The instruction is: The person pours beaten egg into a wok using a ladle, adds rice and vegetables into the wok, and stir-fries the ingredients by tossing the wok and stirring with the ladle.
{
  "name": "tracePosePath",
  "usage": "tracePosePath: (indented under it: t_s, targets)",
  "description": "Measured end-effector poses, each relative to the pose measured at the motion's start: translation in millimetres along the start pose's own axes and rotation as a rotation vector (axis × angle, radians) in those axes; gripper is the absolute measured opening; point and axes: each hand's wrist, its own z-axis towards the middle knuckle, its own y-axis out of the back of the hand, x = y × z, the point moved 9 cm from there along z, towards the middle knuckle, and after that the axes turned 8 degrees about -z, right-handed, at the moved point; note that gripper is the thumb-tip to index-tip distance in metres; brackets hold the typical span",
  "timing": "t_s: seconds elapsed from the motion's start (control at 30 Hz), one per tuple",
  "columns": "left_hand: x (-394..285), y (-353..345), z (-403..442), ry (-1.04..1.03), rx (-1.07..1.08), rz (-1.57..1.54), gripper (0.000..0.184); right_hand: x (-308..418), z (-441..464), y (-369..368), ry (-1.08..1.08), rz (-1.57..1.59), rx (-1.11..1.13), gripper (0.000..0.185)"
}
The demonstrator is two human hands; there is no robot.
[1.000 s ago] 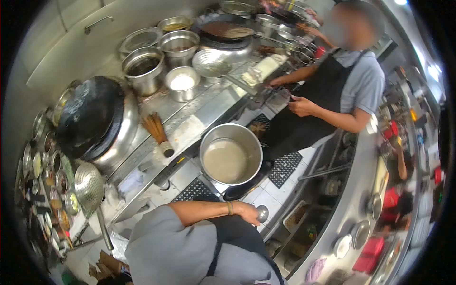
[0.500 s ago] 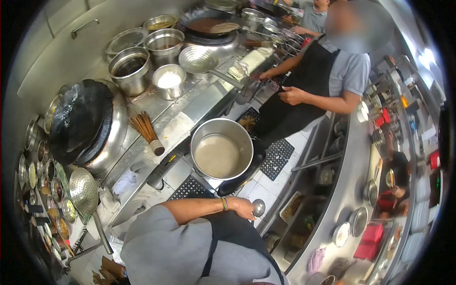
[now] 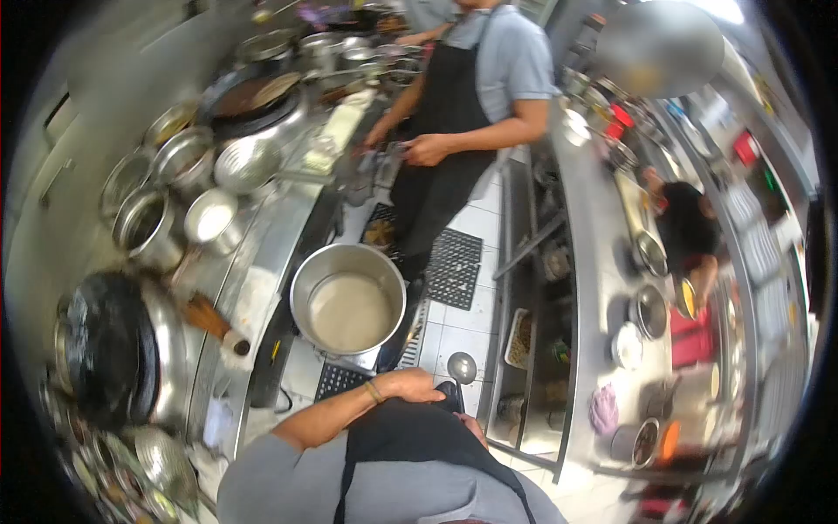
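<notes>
My left hand [image 3: 408, 385] is in front of my black apron, its fingers together and curled down; what they hold, if anything, is hidden. Low beside it, my right hand [image 3: 472, 428] shows only partly, closed at the handle of a metal ladle [image 3: 462, 368]. The ladle's round bowl hangs over the floor, just beyond my hands. Ahead and to the left stands a large steel pot [image 3: 302, 313] with a pale, cloudy liquid [image 3: 353, 313] inside. Neither hand touches the pot.
A co-worker in a black apron [image 3: 443, 166] stands beyond the pot. On the left counter are a dark wok [image 3: 103, 345], a bamboo brush [image 3: 209, 319] and steel pots [image 3: 212, 218]. Shelves [image 3: 532, 349] and a counter with bowls [image 3: 648, 312] line the right.
The view has swung to the right, so the pot and left counter appear further left. My right hand has come into view beside the ladle, whose bowl now points more forward.
</notes>
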Motion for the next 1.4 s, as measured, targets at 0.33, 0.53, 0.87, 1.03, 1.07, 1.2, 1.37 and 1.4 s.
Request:
tracePosePath:
  t_s: [0.33,0.53,0.87,1.03,1.07,1.2,1.37,1.4]
  targets:
    - [-17.2,20.3,-7.2,0.037,0.072,0.022,0.058,1.4,5.4,-17.9,-0.151,0.671,0.004,0.026]
    - [-3.7,14.4,-17.6,0.213,0.039,-0.139,0.046,-10.8,-2.0,-29.7,-0.361,0.782,-0.089,0.026]
    - [-31.4,-6.7,-2.3,-0.126,-0.168,0.137,0.049,-7.9,-2.6,12.5,-0.386,0.382,-0.048,0.030]
    - [-44.2,16.4,-22.2,-0.117,-0.224,0.081,0.043,48.1,-17.8,37.5,-0.364,0.296,-0.118,0.030]
    - [-44.5,16.2,-27.6,-0.117,-0.237,0.065,0.042,59.6,-17.1,39.5,-0.353,0.278,-0.118,0.030]
    - [-31.9,13.7,-19.0,-0.043,-0.266,0.088,0.041,102.0,-13.0,44.9,-0.308,0.205,-0.104,0.029]
    - [-31.7,18.1,-15.6,0.015,-0.271,0.083,0.039,143.2,-15.6,53.3,-0.263,0.160,-0.110,0.029]
    - [-32.5,18.5,-14.0,-0.015,-0.282,0.083,0.040,151.7,-17.7,53.3,-0.256,0.150,-0.115,0.029]
